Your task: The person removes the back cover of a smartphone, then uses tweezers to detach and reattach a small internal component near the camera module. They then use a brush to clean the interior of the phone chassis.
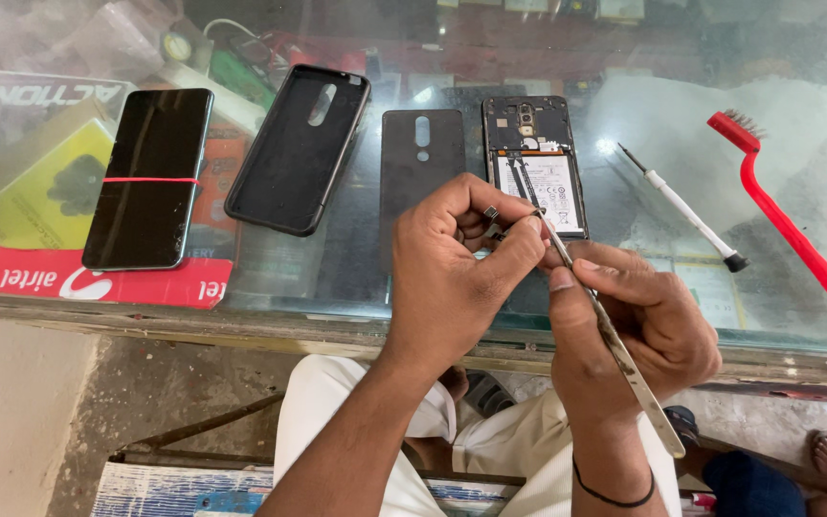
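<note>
Over the glass counter (69, 306), my left hand (452, 278) pinches a tiny metal part (491, 213) between its fingertips while my right hand (643, 325) is closed around steel tweezers (614, 345), their tips at that part. Just beyond lie an opened phone (533, 163), its back cover (421, 163), a screwdriver (686, 213) and a red brush (777, 215).

both hands raised together, left hand (461, 263) pinching, right hand (638, 325) gripping
</note>
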